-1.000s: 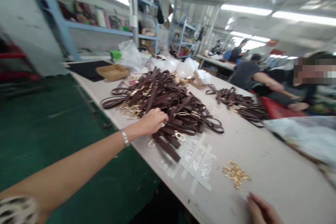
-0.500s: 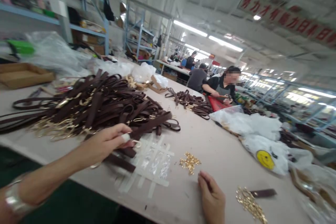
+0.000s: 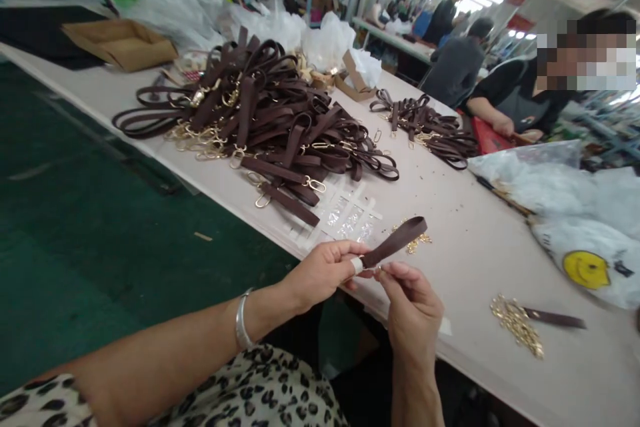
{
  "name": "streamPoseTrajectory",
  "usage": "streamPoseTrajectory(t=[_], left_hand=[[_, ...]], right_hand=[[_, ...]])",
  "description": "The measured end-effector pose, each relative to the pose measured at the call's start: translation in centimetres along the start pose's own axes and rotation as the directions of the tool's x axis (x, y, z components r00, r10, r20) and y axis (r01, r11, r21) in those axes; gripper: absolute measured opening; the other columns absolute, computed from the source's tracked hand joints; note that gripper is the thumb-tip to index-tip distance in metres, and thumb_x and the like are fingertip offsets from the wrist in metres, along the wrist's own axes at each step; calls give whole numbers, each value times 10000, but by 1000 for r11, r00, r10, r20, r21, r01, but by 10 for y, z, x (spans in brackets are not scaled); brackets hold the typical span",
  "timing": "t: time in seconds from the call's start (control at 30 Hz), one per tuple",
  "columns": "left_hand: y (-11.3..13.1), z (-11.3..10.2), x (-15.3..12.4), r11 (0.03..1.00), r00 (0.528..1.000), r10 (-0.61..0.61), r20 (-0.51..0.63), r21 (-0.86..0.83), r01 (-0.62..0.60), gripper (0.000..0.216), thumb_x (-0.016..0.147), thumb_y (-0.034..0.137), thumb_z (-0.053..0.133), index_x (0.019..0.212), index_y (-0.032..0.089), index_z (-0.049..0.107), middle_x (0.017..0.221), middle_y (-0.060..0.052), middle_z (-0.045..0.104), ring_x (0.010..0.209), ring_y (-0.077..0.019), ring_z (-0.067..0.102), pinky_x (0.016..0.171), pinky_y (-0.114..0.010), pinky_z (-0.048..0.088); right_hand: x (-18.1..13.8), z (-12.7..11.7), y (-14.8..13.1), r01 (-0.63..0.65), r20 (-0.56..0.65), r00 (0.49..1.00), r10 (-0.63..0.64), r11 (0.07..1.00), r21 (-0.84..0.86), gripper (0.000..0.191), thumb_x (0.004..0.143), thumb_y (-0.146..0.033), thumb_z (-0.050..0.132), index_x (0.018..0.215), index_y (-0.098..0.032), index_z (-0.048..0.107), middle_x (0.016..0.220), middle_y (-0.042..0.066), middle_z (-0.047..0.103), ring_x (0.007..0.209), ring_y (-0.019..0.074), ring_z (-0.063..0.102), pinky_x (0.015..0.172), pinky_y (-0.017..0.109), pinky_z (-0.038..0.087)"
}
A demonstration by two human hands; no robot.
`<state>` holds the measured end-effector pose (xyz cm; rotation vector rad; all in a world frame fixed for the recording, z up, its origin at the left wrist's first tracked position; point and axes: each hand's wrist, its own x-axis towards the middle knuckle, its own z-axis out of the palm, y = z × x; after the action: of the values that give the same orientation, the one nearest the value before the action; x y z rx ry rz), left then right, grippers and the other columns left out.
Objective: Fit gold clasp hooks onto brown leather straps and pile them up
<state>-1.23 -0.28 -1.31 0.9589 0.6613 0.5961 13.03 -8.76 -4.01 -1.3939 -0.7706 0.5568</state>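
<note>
Near the table's front edge, my left hand (image 3: pixel 325 275) is closed on the end of a dark brown strap (image 3: pixel 397 240), whose loop sticks up to the right. A white wrap covers one finger of this hand. Close beside it, the fingertips of my right hand (image 3: pixel 414 303) pinch a small shiny metal piece (image 3: pixel 379 270) at the strap's lower end. Whether the piece touches the strap, I cannot tell. Behind the loop lies a small pile of gold metal pieces (image 3: pixel 424 239), partly hidden by it.
A large heap of brown straps with gold clasps (image 3: pixel 300 113) lies at the left, with a smaller heap (image 3: pixel 425 130) beyond. More gold pieces (image 3: pixel 517 327) lie at right beside a short strap (image 3: pixel 557 318). White plastic bags (image 3: pixel 590 233) line the right side. A co-worker (image 3: pixel 530 93) handles red material.
My left hand has brought a strap from the heap toward the table's front edge. My right hand has come up beside it and now pinches a small metal piece. The view has shifted downward.
</note>
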Motion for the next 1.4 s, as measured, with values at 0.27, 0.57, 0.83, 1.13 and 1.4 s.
streamPoseTrajectory(t=[0.27,0.57,0.83,1.13,1.4], left_hand=[[-7,-1,-4,978,994,108,7,178,-108,305,834,212,595,1093,187,756,922,-38,762,834,-172,680,711,-263,528],[-10,-3,-3,950,976,184,114,234,-206,374,854,140,541,1160,211,744,1037,-23,770,990,-187,688,911,-307,536],[-10,-4,-11,844,945,294,141,426,-326,463,831,48,490,1174,229,741,1134,2,767,1068,-181,697,1010,-308,518],[-17,-5,-13,690,938,296,181,638,-341,370,852,161,540,1157,227,737,1126,-25,772,1028,-214,720,934,-290,552],[-10,5,-2,976,977,-210,34,66,208,151,840,256,650,972,184,635,800,-11,733,629,-90,619,567,-157,454]], right_hand=[[-6,7,-1,8,34,999,-7,1000,-20,184,761,-300,801,884,-184,727,864,38,752,769,184,702,751,340,587],[-12,9,5,-47,-27,998,50,993,107,191,750,-261,815,877,-177,700,847,21,744,752,164,694,736,321,586],[-19,5,-2,-55,-28,998,57,996,64,215,764,-262,790,929,-184,677,843,8,710,765,145,680,726,286,582],[-17,6,-8,-124,6,992,125,984,124,227,751,-226,764,897,-215,590,787,-48,605,730,107,616,693,235,552],[20,-96,1,47,-16,997,-81,717,-696,296,878,-426,594,1082,-213,624,968,57,726,873,189,681,836,355,550]])
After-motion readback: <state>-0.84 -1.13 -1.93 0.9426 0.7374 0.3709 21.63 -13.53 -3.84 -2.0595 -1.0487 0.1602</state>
